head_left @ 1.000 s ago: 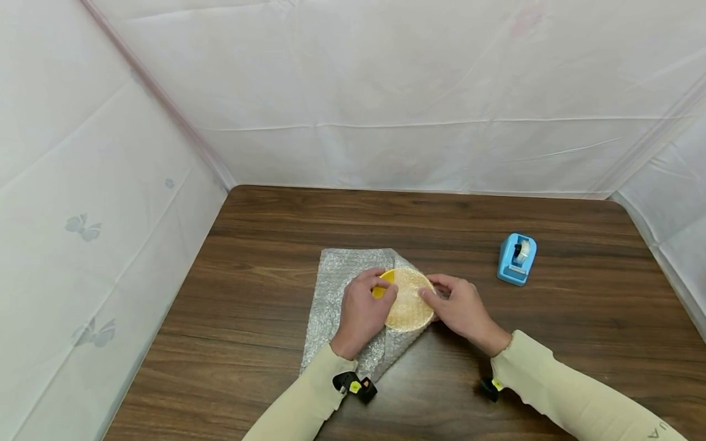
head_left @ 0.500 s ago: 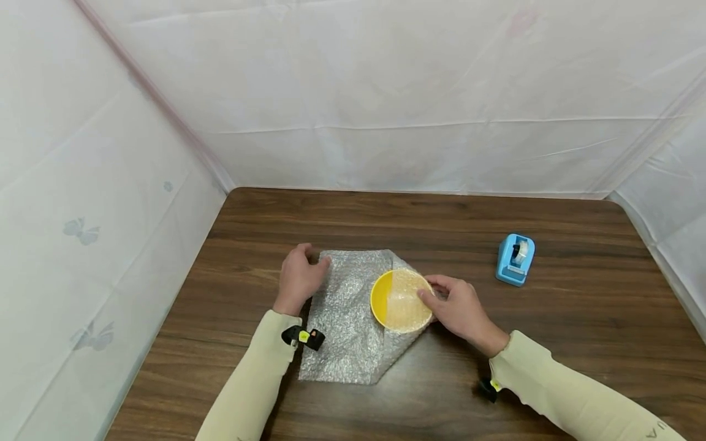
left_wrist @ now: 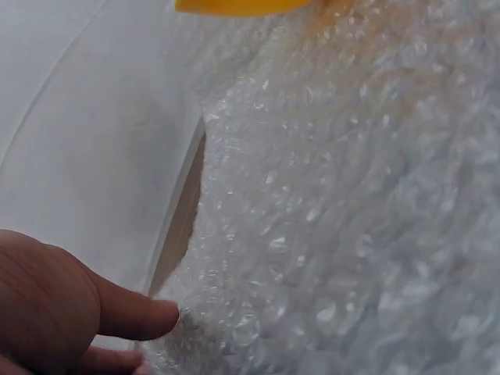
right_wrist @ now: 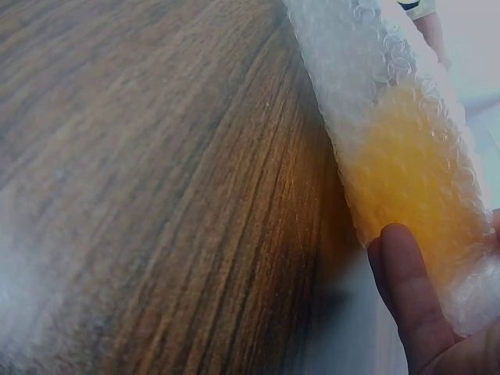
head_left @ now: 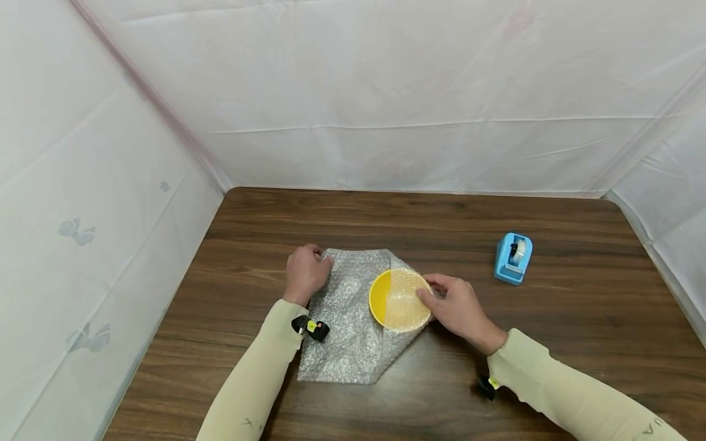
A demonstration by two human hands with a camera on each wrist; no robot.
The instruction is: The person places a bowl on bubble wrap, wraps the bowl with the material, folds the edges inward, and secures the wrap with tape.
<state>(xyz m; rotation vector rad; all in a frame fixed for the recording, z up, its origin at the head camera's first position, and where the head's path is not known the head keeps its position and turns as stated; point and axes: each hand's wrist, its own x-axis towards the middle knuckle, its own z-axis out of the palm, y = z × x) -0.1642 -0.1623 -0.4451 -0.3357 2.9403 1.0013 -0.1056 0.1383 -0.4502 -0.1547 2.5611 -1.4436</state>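
A yellow bowl sits on a sheet of bubble wrap, whose right part is folded over the bowl's right half. My right hand grips the wrapped right side of the bowl, thumb on top; in the right wrist view yellow shows through the wrap. At the sheet's far left corner, my left hand pinches the bubble wrap. The left wrist view shows the thumb over that corner, with another finger partly visible below. There the bowl shows only at the top edge.
A blue tape dispenser with a roll of clear tape stands to the right, beyond my right hand. The brown wooden table is bounded by pale sheeting at the back and on both sides.
My left hand has left the bowl's folded wrap, moved left to the sheet's far corner and taken hold of it. My right hand keeps its grip on the wrapped bowl.
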